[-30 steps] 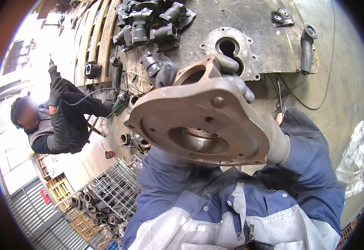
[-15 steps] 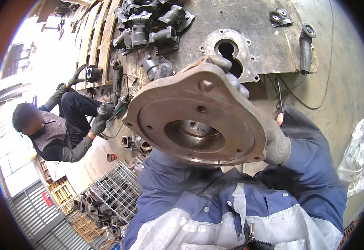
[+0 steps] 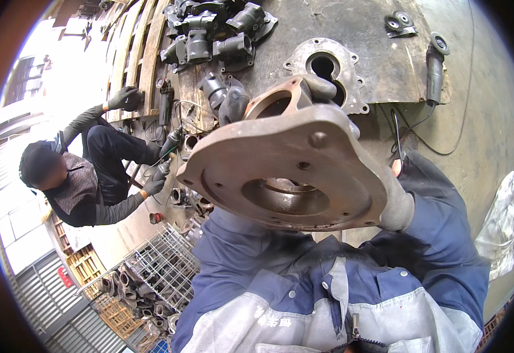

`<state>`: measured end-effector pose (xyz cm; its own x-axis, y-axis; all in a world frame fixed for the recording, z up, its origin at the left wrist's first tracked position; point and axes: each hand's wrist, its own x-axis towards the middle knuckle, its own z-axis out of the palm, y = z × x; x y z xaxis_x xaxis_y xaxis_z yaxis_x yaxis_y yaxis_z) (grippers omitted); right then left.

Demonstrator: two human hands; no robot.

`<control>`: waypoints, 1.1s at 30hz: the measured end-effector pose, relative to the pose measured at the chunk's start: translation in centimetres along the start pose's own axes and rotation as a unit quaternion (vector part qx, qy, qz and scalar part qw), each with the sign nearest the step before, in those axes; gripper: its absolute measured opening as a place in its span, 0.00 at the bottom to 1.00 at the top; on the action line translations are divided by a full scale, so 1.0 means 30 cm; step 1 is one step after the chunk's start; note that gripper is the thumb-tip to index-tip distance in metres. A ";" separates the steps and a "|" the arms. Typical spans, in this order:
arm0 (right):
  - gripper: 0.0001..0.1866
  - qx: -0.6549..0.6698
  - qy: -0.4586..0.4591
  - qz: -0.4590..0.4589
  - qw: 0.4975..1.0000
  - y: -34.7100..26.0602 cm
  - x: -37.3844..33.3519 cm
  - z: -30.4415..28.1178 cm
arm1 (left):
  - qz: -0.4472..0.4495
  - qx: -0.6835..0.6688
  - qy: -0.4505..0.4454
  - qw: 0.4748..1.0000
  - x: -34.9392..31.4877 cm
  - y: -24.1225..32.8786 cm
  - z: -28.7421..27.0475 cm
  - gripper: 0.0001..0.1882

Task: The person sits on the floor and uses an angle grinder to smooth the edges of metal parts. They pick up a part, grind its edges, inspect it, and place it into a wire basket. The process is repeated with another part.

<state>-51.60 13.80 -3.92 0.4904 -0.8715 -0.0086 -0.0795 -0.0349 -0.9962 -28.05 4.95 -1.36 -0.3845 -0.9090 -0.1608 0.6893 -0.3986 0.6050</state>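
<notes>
Workshop floor all round, scuffed tabletop up at 12 o'clock. Over at 9 o'clock, a co-worker with knees bent. Wire cage between 7 and 8 o'clock. Dead centre, a chunky brown-grey flanged casting, held up in the air, tilted, broad recessed face toward the wearer. Past it at 1 o'clock, a flat grey plate; at 2 o'clock, an angle grinder.

What could go wrong, imo: dropping or twisting the casting, because of a lopsided grip on a probably heavy lump. Possibly pinched fingers too.

As for the hold: right hand clamped on the rim between 3 and 4 o'clock, touching. Gloved fingers curled over the far side near 12 o'clock. Left hand mostly hidden, only a dark tip at 11 o'clock, so no telling how tight. Casting basically between both hands.
</notes>
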 end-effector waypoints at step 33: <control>0.08 -0.114 0.093 0.118 0.982 -0.139 0.032 -0.080 | 0.041 -0.001 0.053 0.998 -0.023 0.020 -0.075 0.30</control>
<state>-52.89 11.94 0.44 0.2702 -0.9416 -0.2009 -0.3747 0.0894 -0.9228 -26.00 5.06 -2.66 -0.2599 -0.9464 -0.1918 0.7172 -0.3222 0.6179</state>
